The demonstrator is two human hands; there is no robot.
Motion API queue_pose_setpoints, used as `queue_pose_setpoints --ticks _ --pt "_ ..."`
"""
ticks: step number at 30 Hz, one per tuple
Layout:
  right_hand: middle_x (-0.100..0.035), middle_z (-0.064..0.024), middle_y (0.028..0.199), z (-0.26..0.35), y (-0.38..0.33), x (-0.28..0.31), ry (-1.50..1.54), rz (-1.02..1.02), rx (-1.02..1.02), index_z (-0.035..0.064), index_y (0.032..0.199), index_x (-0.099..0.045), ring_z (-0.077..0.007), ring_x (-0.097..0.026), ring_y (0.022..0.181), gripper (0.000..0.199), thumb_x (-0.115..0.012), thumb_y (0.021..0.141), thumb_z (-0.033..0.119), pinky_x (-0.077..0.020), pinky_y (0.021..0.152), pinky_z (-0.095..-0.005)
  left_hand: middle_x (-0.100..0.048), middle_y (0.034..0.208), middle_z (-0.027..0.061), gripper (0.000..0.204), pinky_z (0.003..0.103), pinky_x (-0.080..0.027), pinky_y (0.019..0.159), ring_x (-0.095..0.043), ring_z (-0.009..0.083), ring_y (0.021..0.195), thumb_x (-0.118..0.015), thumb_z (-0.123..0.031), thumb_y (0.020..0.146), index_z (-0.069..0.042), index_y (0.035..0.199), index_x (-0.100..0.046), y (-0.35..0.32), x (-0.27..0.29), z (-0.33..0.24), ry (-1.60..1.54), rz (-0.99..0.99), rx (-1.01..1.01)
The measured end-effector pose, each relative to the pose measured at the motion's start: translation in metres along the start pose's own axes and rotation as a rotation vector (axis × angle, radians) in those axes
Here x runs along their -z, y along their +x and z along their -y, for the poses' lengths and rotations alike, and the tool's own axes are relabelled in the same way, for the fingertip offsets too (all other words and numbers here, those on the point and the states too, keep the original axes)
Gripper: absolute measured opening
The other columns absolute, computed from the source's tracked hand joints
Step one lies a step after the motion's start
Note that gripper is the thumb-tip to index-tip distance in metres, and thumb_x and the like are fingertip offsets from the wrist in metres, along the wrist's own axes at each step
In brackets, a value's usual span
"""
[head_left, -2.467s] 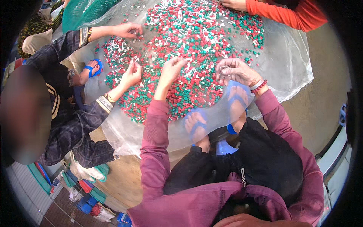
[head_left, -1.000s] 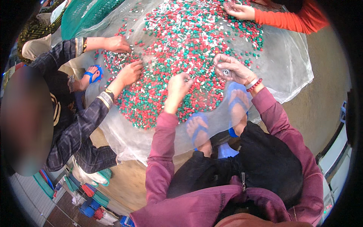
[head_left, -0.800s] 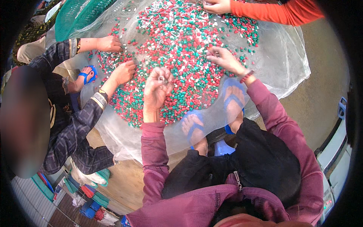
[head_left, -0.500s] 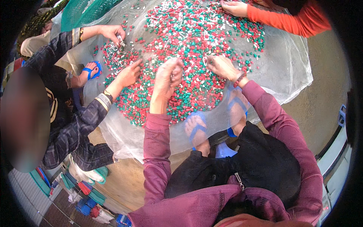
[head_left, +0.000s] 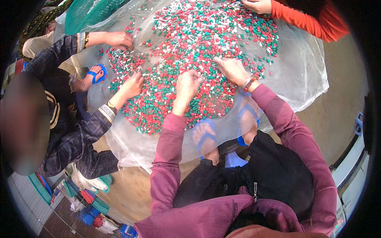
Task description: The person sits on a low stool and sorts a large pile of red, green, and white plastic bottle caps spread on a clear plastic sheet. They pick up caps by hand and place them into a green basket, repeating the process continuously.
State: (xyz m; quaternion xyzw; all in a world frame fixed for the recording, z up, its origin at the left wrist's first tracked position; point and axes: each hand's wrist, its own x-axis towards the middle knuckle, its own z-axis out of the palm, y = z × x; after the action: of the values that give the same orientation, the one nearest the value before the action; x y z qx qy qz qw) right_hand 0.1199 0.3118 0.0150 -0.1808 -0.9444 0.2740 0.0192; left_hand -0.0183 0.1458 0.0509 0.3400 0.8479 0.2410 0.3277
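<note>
Small red, green and white pieces (head_left: 170, 105) lie in a wide, loose heap on a translucent sheet. My left hand (head_left: 186, 88) is closed over the middle of the heap, and a small whitish bit shows by its fingertips. What it grips is too small to name. To its right, my right hand (head_left: 233, 71) reaches low over the heap, fingers drawn together; anything between them is hidden. White hook-shaped pieces (head_left: 190, 29) are scattered among the colored ones, mostly toward the far side.
At the left, a person in dark patterned sleeves has both hands (head_left: 131, 85) at the heap. Another person's hand (head_left: 258, 5), orange sleeve, is at the far right. The translucent sheet (head_left: 301, 75) covers my feet in blue sandals. Green netting (head_left: 85, 16) lies far left.
My left hand has moved right and slightly nearer. My right hand stays about the same place, and the white piece seen at its fingertips no longer shows. The left person's hands have shifted.
</note>
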Motion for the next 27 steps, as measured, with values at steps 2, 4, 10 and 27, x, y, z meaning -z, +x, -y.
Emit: queue_pose_setpoints --ticks 2,4,10,27 --pt "-0.065 -0.0155 0.081 -0.005 -0.003 -0.003 -0.007 0.083 -0.047 0.0099 0.115 -0.054 -0.0353 -0.065 0.077 0.025 -0.056 0.091 0.019 -0.0522 0.064 -0.0466 -0.056 0.063 -0.0037 0.018 0.025 -0.042 0.051 -0.052 0.0097 0.054 -0.074 -0.023 0.083 -0.006 0.087 -0.067 -0.006 0.023 0.006 -0.197 0.036 0.033" --pt "-0.065 -0.0156 0.084 -0.008 -0.012 -0.003 -0.036 0.234 -0.170 0.0089 0.115 -0.053 -0.0358 -0.065 0.081 0.026 -0.057 0.092 0.020 -0.0523 0.067 -0.0473 -0.056 0.066 -0.0001 0.022 0.023 -0.041 0.046 -0.054 0.0140 0.055 -0.070 -0.022 0.086 -0.004 0.095 -0.063 -0.018 0.047 0.015 -0.847 0.266 0.180" --pt "-0.060 0.0019 0.079 0.005 -0.043 0.012 0.859 0.180 -0.291 0.0061 0.099 -0.060 -0.0093 -0.057 0.068 0.017 -0.064 0.089 0.020 -0.0466 0.061 -0.0279 -0.051 0.108 0.0180 0.019 0.020 -0.051 0.044 -0.057 0.0281 0.091 -0.060 -0.009 0.082 -0.002 0.097 -0.051 -0.030 0.073 0.029 -1.840 0.399 -0.181" --pt "-0.060 -0.0148 0.118 0.048 -0.065 -0.025 2.248 0.299 -0.948 0.0040 0.124 -0.049 -0.0302 -0.065 0.099 0.033 -0.040 0.098 0.023 -0.0551 0.085 -0.0446 -0.061 0.121 0.0148 0.040 0.038 -0.048 0.093 -0.059 0.0266 0.113 -0.064 -0.020 0.088 -0.005 0.124 -0.058 -0.063 0.010 -0.054 -0.526 0.257 -0.464"
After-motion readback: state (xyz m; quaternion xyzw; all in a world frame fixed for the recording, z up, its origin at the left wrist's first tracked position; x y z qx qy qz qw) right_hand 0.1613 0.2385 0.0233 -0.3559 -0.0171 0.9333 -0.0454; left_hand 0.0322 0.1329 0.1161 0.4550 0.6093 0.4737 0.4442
